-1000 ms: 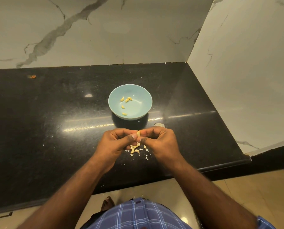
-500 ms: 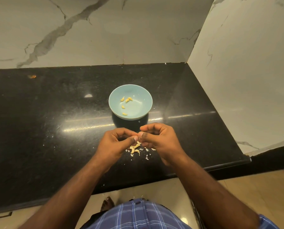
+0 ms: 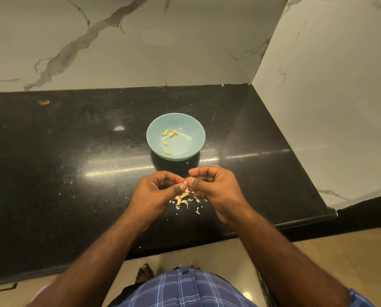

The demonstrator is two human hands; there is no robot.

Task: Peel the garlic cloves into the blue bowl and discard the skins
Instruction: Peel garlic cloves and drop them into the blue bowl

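A garlic clove (image 3: 185, 183) shows only as a pale sliver between the thumbs of the left hand (image 3: 157, 192) and right hand (image 3: 216, 188); whether skin remains on it is too small to tell

Our count at the counter

We see one blue bowl (image 3: 194, 125) holding five peeled cloves (image 3: 171, 134), about three cloves on the countertop (image 3: 181, 199), and two hands.

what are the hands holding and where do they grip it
A garlic clove, pinched between the thumb and fingertips of the left hand and right hand; which end each grips cannot be told.
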